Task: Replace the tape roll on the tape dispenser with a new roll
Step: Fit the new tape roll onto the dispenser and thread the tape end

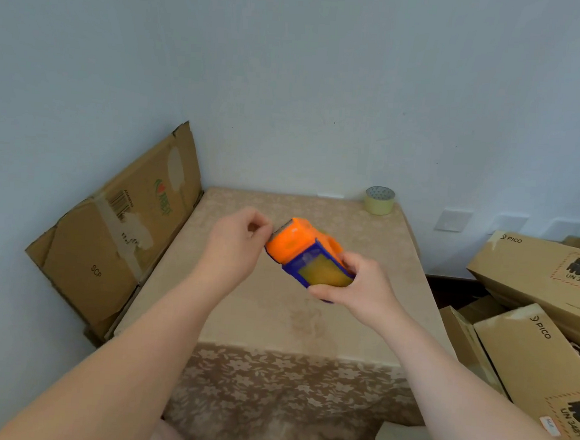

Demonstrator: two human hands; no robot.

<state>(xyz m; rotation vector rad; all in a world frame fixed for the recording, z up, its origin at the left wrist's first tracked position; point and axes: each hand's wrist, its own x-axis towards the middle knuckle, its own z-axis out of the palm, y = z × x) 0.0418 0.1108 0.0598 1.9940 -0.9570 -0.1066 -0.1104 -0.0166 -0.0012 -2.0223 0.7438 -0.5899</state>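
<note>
Orange-and-blue tape dispenser (pixel 308 257) held above beige floral tablecloth table (pixel 274 322), right hand (pixel 356 288) gripping blue end at 4 o'clock, left hand (pixel 237 242) pinching at serrated orange end, 9 o'clock. Tape roll (pixel 379 200) upright at table's far corner, 1 o'clock. Flattened cardboard (pixel 119 232) leaning left, PICO boxes (pixel 534 288) right.

from my feed the light is soft and even, daylight-like, with no harsh glare. the pale blue-grey painted wall (pixel 292 65) dims toward 12 o'clock. the front drop of the beige floral tablecloth (pixel 290 385) sits in shade at 6 o'clock. the orange and blue plastic tape dispenser (pixel 308 255) looks slightly smeared. wide-angle bending stretches the edges at 3 and 9 o'clock.
</note>
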